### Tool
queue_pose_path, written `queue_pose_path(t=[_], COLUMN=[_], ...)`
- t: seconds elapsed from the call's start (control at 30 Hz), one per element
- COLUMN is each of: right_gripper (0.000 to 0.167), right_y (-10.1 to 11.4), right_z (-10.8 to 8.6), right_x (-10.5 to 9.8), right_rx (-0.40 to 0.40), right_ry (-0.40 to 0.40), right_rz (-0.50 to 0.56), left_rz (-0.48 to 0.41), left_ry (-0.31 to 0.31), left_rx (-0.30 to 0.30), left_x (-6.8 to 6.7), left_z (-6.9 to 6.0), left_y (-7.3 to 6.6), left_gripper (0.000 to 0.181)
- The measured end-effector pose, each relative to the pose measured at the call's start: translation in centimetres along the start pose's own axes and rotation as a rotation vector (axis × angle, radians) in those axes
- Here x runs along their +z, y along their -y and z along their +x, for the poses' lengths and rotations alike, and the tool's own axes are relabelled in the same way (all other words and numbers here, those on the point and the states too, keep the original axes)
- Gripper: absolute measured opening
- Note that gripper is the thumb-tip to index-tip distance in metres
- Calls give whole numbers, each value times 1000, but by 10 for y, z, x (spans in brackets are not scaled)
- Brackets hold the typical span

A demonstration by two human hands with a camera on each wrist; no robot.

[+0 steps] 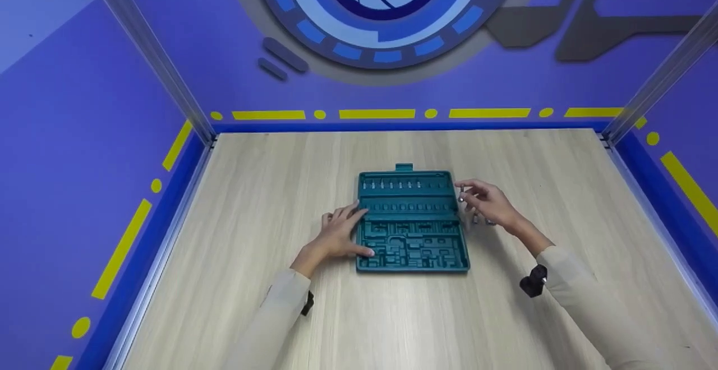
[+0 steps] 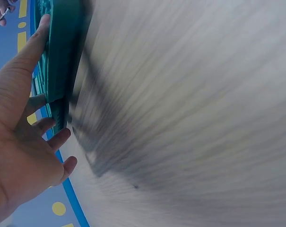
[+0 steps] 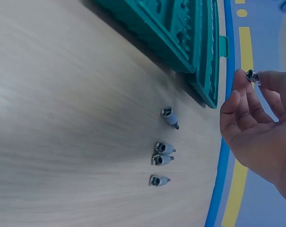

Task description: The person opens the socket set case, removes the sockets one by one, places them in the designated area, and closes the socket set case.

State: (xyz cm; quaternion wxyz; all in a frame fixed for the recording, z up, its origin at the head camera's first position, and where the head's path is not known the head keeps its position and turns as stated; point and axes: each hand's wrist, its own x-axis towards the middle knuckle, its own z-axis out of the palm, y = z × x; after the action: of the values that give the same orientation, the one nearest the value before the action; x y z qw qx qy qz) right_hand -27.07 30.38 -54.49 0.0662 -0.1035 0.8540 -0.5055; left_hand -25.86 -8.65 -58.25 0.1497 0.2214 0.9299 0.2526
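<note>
A green plastic tool case (image 1: pixel 412 271) lies opened flat on the table, with moulded slots in both halves. Several small bit sockets (image 1: pixel 391 185) stand in a row along the far half, filling its left and middle slots. My left hand (image 1: pixel 335 236) rests at the case's left side, thumb on the rim and the other fingers loosely extended along the edge. Off the far right corner, my right hand (image 1: pixel 492 204) pinches one shiny bit socket (image 3: pixel 252 76) between thumb and fingertips, above the table.
Several loose bit sockets (image 3: pixel 164 148) lie on the wooden table (image 1: pixel 269 202) right of the case, beneath my right hand. A latch tab (image 1: pixel 404 166) sticks out from the case's far edge. Blue panels (image 1: pixel 168 39) with yellow marks border the table at the back and sides.
</note>
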Motion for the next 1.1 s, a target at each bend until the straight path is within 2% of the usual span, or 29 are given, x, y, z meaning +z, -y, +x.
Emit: queue_pose_path(t=[0.53, 1.1], right_gripper=[40, 42], right_y=[-19, -33], right_z=[-19, -39], right_x=[-22, -46], right_rx=[13, 52], right_ry=[77, 56], right_rz=[-5, -52], left_rz=[-13, -7], left_ry=[9, -1], left_rx=[8, 24], left_x=[1, 2], left_z=[1, 0], left_y=[-1, 0], left_gripper=[108, 107])
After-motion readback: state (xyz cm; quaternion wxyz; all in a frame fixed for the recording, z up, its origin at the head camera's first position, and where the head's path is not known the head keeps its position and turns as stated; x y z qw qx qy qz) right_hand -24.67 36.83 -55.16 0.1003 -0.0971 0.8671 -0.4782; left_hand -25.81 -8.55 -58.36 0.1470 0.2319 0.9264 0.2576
